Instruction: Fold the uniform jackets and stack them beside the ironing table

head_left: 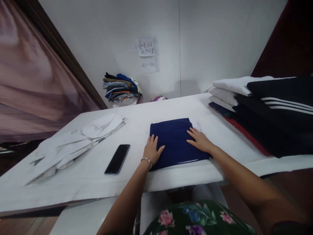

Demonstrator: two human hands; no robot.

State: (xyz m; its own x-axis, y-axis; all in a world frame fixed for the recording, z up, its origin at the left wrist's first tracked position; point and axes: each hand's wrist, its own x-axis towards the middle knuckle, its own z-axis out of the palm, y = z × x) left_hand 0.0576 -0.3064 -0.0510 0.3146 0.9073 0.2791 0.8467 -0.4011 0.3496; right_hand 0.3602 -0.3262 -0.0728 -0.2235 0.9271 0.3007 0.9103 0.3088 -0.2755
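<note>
A dark blue garment (174, 140), folded into a flat rectangle, lies near the front edge of the white-covered table (137, 130). My left hand (152, 150), with a bracelet at the wrist, rests flat on its left side, fingers spread. On the opposite side, my right hand (198, 139) lies with its fingers stretched over the cloth. A thin white line shows along the garment's near edge. Left of my left hand is a black smartphone (117, 159), screen up.
Crumpled white garments (80, 143) lie on the table's left part. Folded clothes in a stack (269, 114) stand at the right. Another clothes pile (122, 87) sits beyond the far edge by the wall. Handwritten paper notes (148, 47) hang there. A pink curtain (36, 75) hangs left.
</note>
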